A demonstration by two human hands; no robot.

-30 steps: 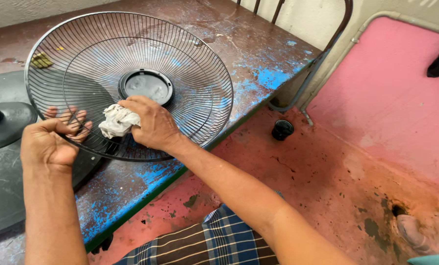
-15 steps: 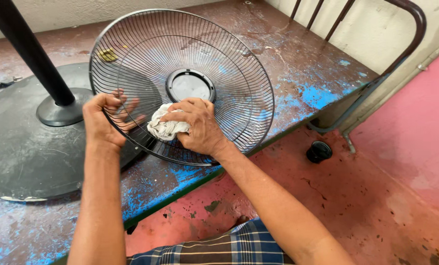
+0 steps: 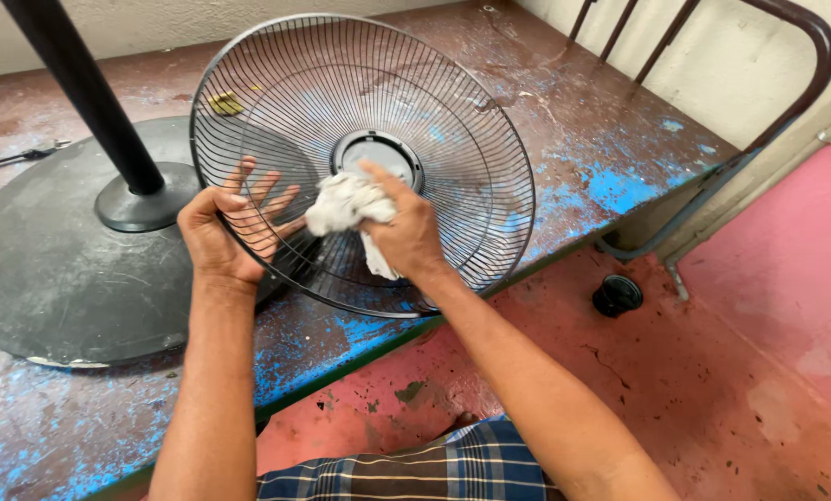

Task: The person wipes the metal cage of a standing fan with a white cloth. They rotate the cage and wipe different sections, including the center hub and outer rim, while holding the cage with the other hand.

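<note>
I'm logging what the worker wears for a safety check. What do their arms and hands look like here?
Both forearms are bare, with no sleeves in view. The left hand and right hand have no gloves, and no rings, watch or bracelet can be seen. At the bottom edge, a dark blue plaid garment with light and orange stripes shows.

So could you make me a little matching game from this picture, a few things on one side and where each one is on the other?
Things:
1. white rag
2. fan guard
3. round fan base
4. black cap

Places:
A. on the pink floor beside the table
B. under the black pole, at the left of the table
C. pressed against the wires by the right hand
D. tilted on the table, steadied at its rim by the left hand

Pairs: 1-C, 2-D, 3-B, 4-A
</note>
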